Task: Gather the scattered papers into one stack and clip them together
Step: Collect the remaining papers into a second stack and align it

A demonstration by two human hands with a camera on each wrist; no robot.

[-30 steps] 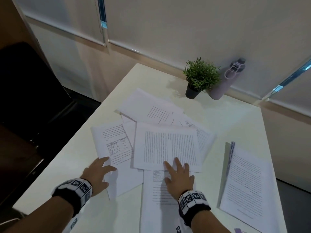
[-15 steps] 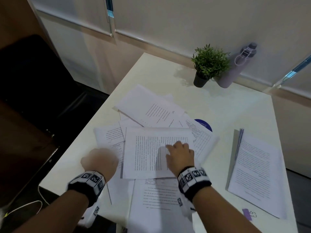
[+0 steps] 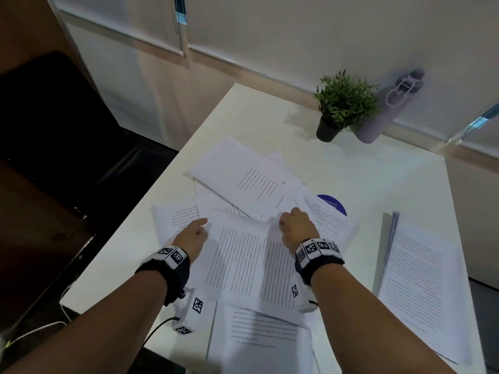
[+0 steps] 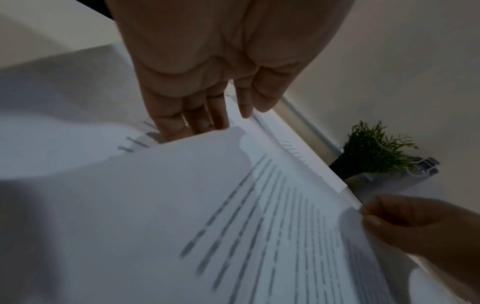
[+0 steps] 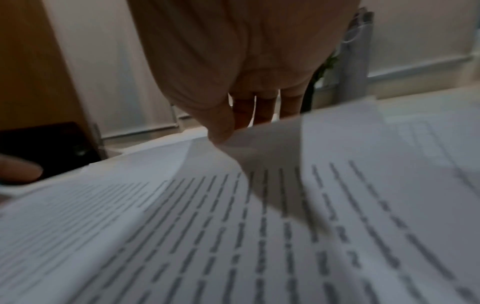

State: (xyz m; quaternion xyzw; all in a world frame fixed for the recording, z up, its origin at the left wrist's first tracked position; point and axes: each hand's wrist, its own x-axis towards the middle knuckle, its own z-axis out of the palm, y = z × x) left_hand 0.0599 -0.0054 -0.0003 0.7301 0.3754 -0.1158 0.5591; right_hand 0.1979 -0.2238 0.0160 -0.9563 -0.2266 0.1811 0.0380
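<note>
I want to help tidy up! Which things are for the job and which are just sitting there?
For the job:
papers
stack
right hand
left hand

Just sitting there:
plant
bottle
blue disc
table

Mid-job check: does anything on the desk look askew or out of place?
Yes. The white printed sheets lie fanned at clashing angles, not yet stacked. The two-column printed page is bowed upward where the right hand pinches it. A dark blue round disc peeks from underneath.

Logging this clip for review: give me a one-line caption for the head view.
Both hands lift the far edge of a printed sheet, right hand pinching, left hand beside.
</note>
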